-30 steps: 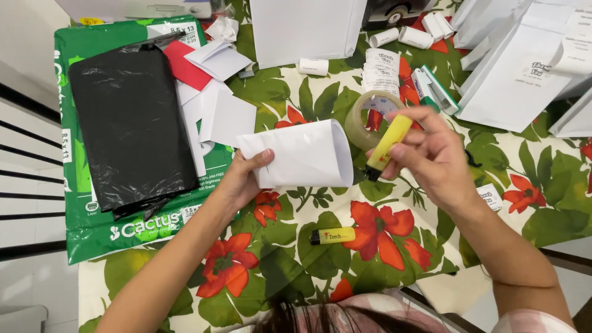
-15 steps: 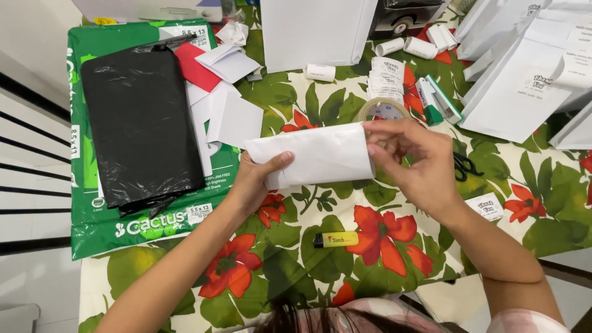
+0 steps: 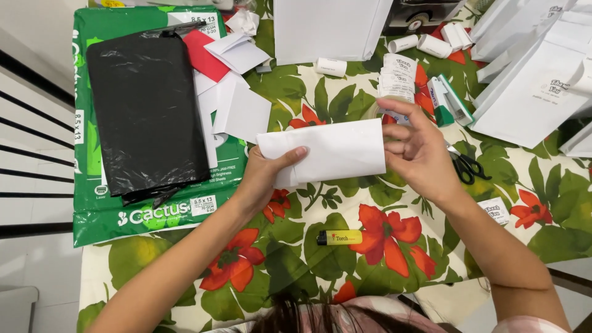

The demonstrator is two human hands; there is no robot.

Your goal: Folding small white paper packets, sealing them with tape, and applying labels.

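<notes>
Head view. Folded white paper (image 3: 327,154) held flat above the middle of the counter (image 3: 542,240), long side running left to right, near corners square and crisp. Surface matte, plain, unprinted on the face shown; it reads as a flattened sleeve or small bag, though which I cannot tell.

Left hand (image 3: 268,176) grips the paper's left end, thumb lying across the top face, fingers underneath. Right hand (image 3: 419,151) pinches the right end, fingertips curled over the edge.

Edges and room: a clear strip of flowered cloth lies below the hands, broken only by a yellow lighter (image 3: 339,237) lying on its side, well apart from the paper. Left side is crowded: a green paper ream (image 3: 154,213) reaches to the counter's left edge, with a crinkled glossy black plastic bag (image 3: 145,111) on top and loose white paper sheets (image 3: 237,111) and a red sheet (image 3: 203,55) spilling off it, just beside the held paper's upper left corner. Behind the right hand stands a roll of stickers (image 3: 396,83). Scissors (image 3: 465,165) with black handles lie just right of the right wrist. White paper bags (image 3: 536,92) fill the upper right; small white paper rolls (image 3: 431,44) lie along the far side.
</notes>
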